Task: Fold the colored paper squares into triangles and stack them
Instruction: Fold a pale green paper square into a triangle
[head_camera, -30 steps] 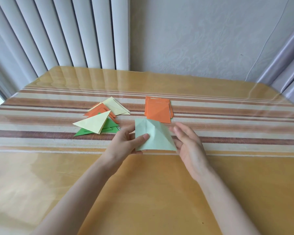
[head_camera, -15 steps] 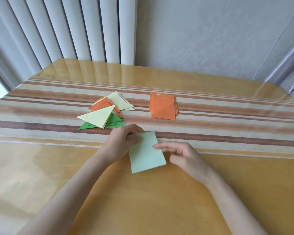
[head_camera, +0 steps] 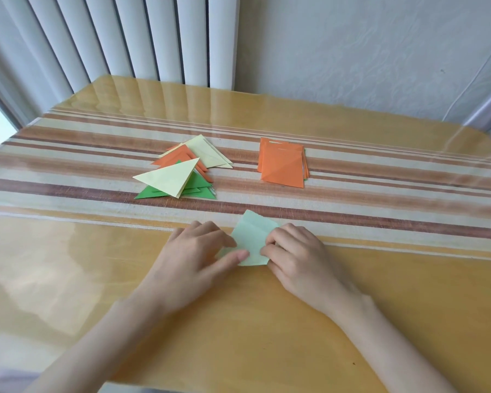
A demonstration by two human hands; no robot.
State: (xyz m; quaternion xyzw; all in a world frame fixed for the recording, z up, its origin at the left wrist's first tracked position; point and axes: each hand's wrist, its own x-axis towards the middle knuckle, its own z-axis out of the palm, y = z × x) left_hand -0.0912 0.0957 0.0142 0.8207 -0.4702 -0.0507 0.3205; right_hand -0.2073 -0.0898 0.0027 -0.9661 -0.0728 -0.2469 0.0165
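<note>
head view: a pale green sheet lies flat on the table, near the person, at the edge where the striped cloth meets the plain yellow surface. its long axis runs from the near right corner up to a far corner that points away and slightly left, onto the cloth. a faint crease line shows across its upper part. the left hand presses on the sheet's left side, thumb laid flat across the near edge, fingers curled down over the left margin. the right hand sits on the right side with fingers bent, tips pinching or pressing the sheet's right edge; whether a flap is being lifted there cannot be told. both hands hide the sheet's side corners, leaving only the middle and far corner showing.

further off to the left, a loose pile of triangles rests on the cloth: pale yellow ones on top and behind, orange in the middle, green beneath. to the right of it, well apart, lies a stack of orange squares, with edges slightly fanned. nothing lies between the sheet and either pile. vertical blinds hang behind the table.
</note>
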